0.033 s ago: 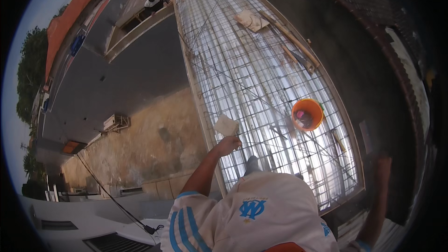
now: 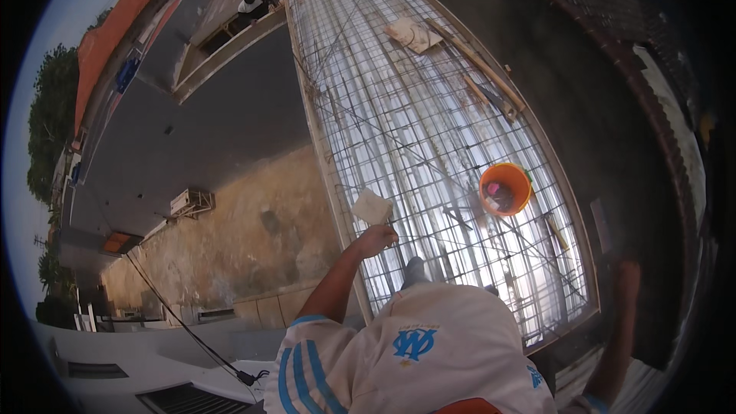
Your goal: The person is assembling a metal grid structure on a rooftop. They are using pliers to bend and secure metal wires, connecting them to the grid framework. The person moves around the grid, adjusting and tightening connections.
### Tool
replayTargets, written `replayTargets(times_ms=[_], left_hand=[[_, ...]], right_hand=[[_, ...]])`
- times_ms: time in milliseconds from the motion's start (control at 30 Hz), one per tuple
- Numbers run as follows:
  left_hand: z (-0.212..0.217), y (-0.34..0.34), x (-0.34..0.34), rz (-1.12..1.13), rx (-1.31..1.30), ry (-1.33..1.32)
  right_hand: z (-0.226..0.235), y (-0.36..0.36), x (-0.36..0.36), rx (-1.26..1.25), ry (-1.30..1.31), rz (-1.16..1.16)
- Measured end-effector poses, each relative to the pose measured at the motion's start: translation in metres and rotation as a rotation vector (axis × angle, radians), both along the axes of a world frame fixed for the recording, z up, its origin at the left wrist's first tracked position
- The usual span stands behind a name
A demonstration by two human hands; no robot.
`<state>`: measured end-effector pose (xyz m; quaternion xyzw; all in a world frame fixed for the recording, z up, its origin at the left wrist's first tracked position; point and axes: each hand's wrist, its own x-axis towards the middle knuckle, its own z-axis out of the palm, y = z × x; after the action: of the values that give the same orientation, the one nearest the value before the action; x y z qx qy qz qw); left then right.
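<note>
My left hand [image 2: 377,240] is curled closed above the left edge of a steel rebar grid [image 2: 414,146], and what it holds, if anything, is hidden. Just beyond its knuckles lies a pale square slab [image 2: 372,207]; whether the hand touches it I cannot tell. Out to the right, my right hand [image 2: 629,270] hangs over the dark gap beside the deck, in shadow, its fingers too dim to make out. An orange bucket [image 2: 506,189] with some dark and pink items inside stands on the grid, ahead and to the right. One of my feet [image 2: 415,267] shows on the bars.
Wooden edging [image 2: 579,222] borders the ribbed, shiny deck under the rebar. Farther along lie a pale board [image 2: 413,34] and timber strips [image 2: 483,65]. Left of the deck is a drop beside a stained wall [image 2: 253,222]. Another person [image 2: 251,4] is at the far left, by an opening.
</note>
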<state>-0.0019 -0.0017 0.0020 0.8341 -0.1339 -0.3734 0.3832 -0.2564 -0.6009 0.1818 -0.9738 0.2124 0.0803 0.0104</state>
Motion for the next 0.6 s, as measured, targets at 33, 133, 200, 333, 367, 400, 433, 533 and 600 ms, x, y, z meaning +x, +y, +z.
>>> replayTargets(times_ms=[33,133,200,333,367,400,433,533,600], left_hand=[[0.001,0.0,-0.001,0.016,-0.016,-0.011],[0.005,0.005,-0.007,-0.086,-0.048,0.074],[-0.006,-0.017,-0.02,-0.12,-0.119,0.116],[-0.009,-0.028,-0.024,-0.217,-0.053,0.111],[-0.015,-0.027,-0.026,-0.221,-0.053,0.094],[-0.022,-0.024,-0.029,-0.224,-0.051,0.077],[-0.027,-0.02,-0.031,-0.236,-0.03,0.064],[-0.031,-0.014,-0.034,-0.261,0.02,0.035],[-0.03,-0.011,-0.035,-0.272,0.034,0.025]], right_hand=[[-0.013,-0.003,-0.001,0.004,-0.025,-0.013],[-0.023,0.014,0.007,0.221,-0.375,-0.218],[-0.035,-0.019,-0.004,0.368,-0.632,-0.278],[-0.069,-0.013,0.0,0.805,-1.13,-0.755],[-0.073,-0.007,0.001,0.999,-1.209,-0.792],[-0.077,-0.001,0.0,1.197,-1.283,-0.824],[-0.078,0.004,0.0,1.399,-1.352,-0.852],[-0.056,0.03,0.0,1.339,-1.206,-0.812],[-0.058,0.028,-0.008,1.286,-1.191,-0.757]])
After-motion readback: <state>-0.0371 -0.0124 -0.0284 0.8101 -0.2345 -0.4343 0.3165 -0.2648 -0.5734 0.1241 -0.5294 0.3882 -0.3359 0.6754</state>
